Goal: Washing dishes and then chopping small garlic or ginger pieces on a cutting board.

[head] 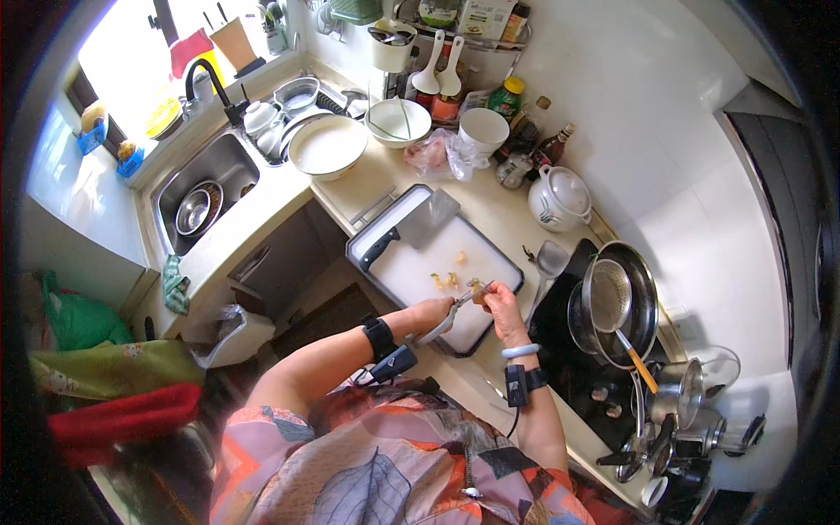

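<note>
My left hand (434,315) grips a pair of scissors with grey handles (441,333). The scissors' blades (474,293) point right, over a white cutting board (410,289) with a dark rim. At their tips, my right hand (503,307) pinches a small yellowish piece of food (477,286), partly hidden by fingers and blades. Several similar food pieces (451,281) lie on the board just beyond my hands. A cleaver (426,220) with a black handle rests flat across the board's far part.
Right of the board are a metal turner (551,259) and a black cooktop (558,341) with a wok (646,295) holding a strainer. A lidded white pot (560,200), a white bowl (483,131) and a large basin (328,146) stand behind. The sink (170,216) is at left.
</note>
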`<state>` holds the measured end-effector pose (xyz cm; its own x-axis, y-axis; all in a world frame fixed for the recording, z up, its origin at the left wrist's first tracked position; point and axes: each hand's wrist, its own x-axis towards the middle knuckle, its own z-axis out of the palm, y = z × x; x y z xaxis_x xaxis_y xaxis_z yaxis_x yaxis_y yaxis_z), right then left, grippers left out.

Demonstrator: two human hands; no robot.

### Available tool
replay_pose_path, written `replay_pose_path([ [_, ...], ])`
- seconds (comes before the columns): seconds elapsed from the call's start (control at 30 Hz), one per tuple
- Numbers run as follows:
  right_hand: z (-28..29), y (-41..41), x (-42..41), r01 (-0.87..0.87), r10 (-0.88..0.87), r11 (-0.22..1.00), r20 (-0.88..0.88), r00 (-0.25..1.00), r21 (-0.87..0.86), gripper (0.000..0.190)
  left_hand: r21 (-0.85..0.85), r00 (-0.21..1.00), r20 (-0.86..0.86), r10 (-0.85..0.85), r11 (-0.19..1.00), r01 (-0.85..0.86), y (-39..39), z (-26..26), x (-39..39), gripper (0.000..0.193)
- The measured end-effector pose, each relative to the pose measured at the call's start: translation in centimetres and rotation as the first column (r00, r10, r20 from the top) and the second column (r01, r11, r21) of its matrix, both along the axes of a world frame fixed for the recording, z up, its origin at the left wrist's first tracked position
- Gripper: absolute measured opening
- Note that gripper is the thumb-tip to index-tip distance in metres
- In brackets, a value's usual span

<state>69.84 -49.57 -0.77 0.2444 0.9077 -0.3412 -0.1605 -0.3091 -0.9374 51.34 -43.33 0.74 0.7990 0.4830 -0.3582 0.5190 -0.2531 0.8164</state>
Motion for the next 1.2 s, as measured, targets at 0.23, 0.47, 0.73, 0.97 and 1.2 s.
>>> replay_pose_path([
  [0.23, 0.4, 0.0, -0.4, -0.116, 0.106, 0.991, 0.138, 0.985, 0.066, 0.002, -0.002, 0.996, -0.002, 0.085, 0.996, -0.085, -0.3, -0.3, 0.2, 0.029],
  [0.47, 1.2, 0.3, -0.4, -0.155, 0.152, 0.988, 0.102, 0.983, 0.02, 0.002, 0.156, 0.998, -0.043, 0.049, 0.987, -0.042, -0.3, -1.0, 0.9, 0.021],
  [0.73, -2.4, 0.1, 0.6, -0.14, 0.125, 0.989, 0.219, 0.968, 0.055, 0.008, 0.07, 0.988, -0.056, 0.142, 0.988, -0.138, -1.2, -0.3, 0.9, 0.023],
  [0.97, -2.1, -0.1, 0.7, -0.107, 0.08, 0.989, 0.25, 0.965, 0.097, 0.005, 0.071, 0.99, -0.026, 0.137, 0.988, -0.135, -0.7, -1.2, 1.6, 0.021],
  [1.2, 0.0, 0.1, 0.1, -0.239, 0.208, 0.965, 0.241, 0.948, 0.105, 0.01, -0.179, 0.998, -0.004, -0.064, 0.982, 0.062, 1.1, -2.3, 2.3, 0.006],
])
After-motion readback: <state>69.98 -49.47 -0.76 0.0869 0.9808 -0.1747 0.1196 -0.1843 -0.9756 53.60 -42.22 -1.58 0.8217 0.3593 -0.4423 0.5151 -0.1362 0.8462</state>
